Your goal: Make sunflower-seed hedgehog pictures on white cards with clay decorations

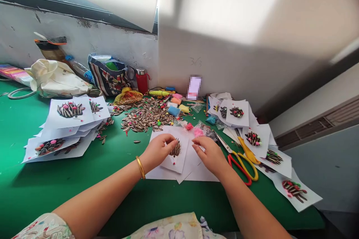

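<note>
On white paper [207, 173] in front of me lies a small white card [179, 166] with a hedgehog figure [176, 149] made of striped sunflower seeds, with small red dots at its lower end. My left hand [160, 149], with a gold bangle on the wrist, is over the card's left part. Its thumb and index finger come together at the seeds; anything between them is hidden. To the right of the card, my right hand [209, 153] hovers with thumb and index finger apart and no visible object between them. Pink clay [198, 132] lies just beyond it.
A heap of sunflower seeds [146, 114] spreads behind the card, beside clay packets [174, 111]. Scissors [238, 160] and a yellow-handled cutter [248, 151] lie right. Finished-looking seed cards are stacked left [58, 130] and right [259, 140]. Bags and a red flask [142, 82] line the wall.
</note>
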